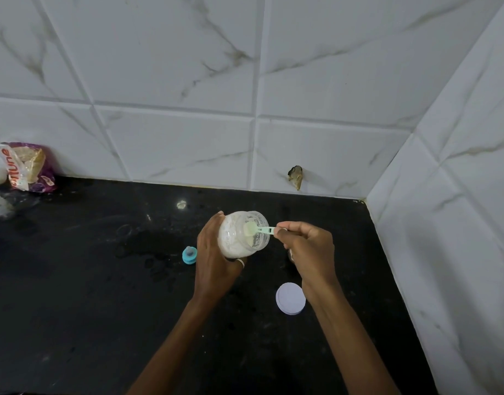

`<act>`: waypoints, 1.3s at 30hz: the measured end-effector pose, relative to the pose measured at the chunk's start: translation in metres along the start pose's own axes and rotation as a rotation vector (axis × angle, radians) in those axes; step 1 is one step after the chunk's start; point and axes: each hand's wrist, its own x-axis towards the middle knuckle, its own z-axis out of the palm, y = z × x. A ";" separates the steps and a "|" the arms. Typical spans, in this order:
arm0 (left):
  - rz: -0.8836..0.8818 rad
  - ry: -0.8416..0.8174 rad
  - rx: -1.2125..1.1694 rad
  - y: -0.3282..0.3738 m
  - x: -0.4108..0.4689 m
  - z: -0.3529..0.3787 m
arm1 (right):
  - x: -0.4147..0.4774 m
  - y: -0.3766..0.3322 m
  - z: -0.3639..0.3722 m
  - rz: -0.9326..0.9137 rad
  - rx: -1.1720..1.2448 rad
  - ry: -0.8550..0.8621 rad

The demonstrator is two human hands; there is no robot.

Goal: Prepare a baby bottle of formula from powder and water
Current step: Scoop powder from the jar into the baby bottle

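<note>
Head view over a black counter [88, 295]: the left hand [213, 260] is wrapped around a clear jar of white powder [239, 238], tilted with its mouth toward the right hand [307, 249], which pinches a green scoop [257, 230], handle running left-right, bowl inside the mouth. A white lid [290, 298] and blue bottle teat [189, 255] lie apart on the counter.

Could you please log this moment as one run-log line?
step: scooping powder | left hand: holds tilted powder jar | right hand: scoop at jar mouth | lid, teat: on counter
</note>
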 end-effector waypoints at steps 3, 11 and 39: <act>0.005 0.047 -0.006 -0.003 0.002 0.003 | 0.003 -0.003 -0.007 0.036 0.045 0.018; -0.178 -0.099 -0.165 -0.012 -0.006 0.037 | 0.013 -0.019 -0.029 0.097 0.168 0.066; -0.546 -0.283 -0.083 -0.084 0.003 0.122 | 0.035 0.001 -0.045 0.245 0.275 0.121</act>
